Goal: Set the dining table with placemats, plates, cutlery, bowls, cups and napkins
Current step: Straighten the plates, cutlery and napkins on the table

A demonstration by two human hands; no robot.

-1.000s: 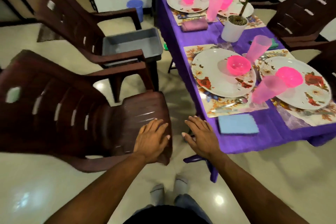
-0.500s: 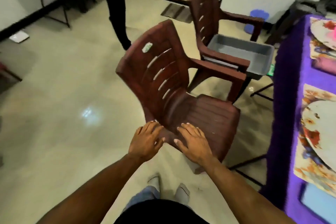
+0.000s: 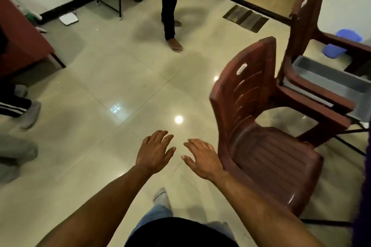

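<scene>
Arms: both forearms bare, no sleeve in view.
Left hand (image 3: 153, 153): bare; no ring, watch or glove visible.
Right hand (image 3: 202, 160): bare; no ring or band visible.
Fingers (image 3: 158, 136): nails short and pale.
Top (image 3: 180, 232): black garment at frame bottom.
Trousers (image 3: 149, 219): light blue denim.
Sock (image 3: 161, 197): white-grey, no shoe.

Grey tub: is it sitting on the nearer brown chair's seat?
No. The grey tub rests on the farther chair; the nearer chair has a bare seat.
</scene>
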